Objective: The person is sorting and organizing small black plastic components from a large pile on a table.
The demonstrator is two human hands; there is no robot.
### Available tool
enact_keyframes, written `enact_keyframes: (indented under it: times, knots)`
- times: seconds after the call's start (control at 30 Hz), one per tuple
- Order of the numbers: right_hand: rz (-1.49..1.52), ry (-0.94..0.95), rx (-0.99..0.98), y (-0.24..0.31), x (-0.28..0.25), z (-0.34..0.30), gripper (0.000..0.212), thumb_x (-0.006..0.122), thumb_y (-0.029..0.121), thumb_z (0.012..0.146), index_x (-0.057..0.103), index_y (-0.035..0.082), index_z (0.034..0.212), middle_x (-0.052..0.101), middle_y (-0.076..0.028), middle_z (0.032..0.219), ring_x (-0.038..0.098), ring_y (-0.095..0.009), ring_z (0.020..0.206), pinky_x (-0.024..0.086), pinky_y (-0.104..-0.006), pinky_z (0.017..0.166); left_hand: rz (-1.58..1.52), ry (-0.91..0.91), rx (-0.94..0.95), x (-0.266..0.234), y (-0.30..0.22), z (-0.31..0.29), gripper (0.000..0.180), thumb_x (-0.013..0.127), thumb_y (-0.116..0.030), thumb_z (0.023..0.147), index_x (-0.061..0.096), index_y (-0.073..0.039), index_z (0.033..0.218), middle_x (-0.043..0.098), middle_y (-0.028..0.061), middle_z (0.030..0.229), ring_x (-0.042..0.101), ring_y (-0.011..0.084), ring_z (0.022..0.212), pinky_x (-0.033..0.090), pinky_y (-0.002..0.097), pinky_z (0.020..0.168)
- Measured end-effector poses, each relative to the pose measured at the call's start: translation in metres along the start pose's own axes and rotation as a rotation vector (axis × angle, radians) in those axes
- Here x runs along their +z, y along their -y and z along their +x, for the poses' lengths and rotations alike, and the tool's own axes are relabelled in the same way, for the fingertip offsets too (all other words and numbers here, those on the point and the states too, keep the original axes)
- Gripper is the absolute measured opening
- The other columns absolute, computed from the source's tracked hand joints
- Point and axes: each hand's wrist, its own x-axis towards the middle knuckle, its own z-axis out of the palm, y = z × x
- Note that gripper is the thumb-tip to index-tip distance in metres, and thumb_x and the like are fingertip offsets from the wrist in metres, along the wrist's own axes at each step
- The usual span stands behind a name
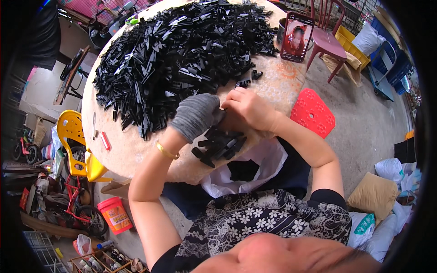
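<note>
Clock directions are taken from where the hands meet, with 12 at the top. The left hand (198, 113), in a grey glove, is curled at the table's near edge; its fingertips are hidden, so how far it is open and what it holds cannot be told. The bare right hand (250, 107) bends its fingers inward against it; something small and dark shows at the fingertips, too unclear to call a grip.

A large heap of black plastic pieces (182, 59) spreads at 11 o'clock on the round table (123, 157); a smaller cluster (221, 145) lies at 6, just below the hands.

At 5 o'clock a white bag (273, 159) gapes open on the lap, its dark inside hard to make out. A red bucket (114, 215) stands between 7 and 8, contents unseen. At 7, shoes (93, 264) fill a wooden rack, cut off below.
</note>
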Motion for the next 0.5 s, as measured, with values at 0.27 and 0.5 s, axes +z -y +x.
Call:
enact_keyframes:
  times: [0.27, 0.5]
  knots:
    - [-0.083, -0.030, 0.170, 0.000, -0.004, -0.009, 0.014, 0.065, 0.017, 0.075, 0.062, 0.007, 0.085, 0.058, -0.006, 0.078, 0.059, -0.024, 0.080, 0.043, -0.0372, 0.080, 0.133, 0.253, 0.056, -0.012, -0.016, 0.028, 0.025, 0.069, -0.028, 0.074, 0.065, -0.004, 0.080, 0.064, 0.0183, 0.075, 0.063, 0.0366, 0.075, 0.051, 0.0443, 0.068]
    - [-0.172, -0.078, 0.058, 0.009, 0.000, -0.003, 0.011, 0.067, 0.016, 0.074, 0.061, 0.007, 0.075, 0.058, -0.005, 0.077, 0.059, -0.023, 0.079, 0.041, -0.0363, 0.080, 0.057, 0.339, 0.040, -0.012, -0.011, 0.033, 0.026, 0.070, -0.028, 0.074, 0.065, -0.002, 0.078, 0.064, 0.0192, 0.075, 0.064, 0.0367, 0.076, 0.051, 0.0441, 0.069]
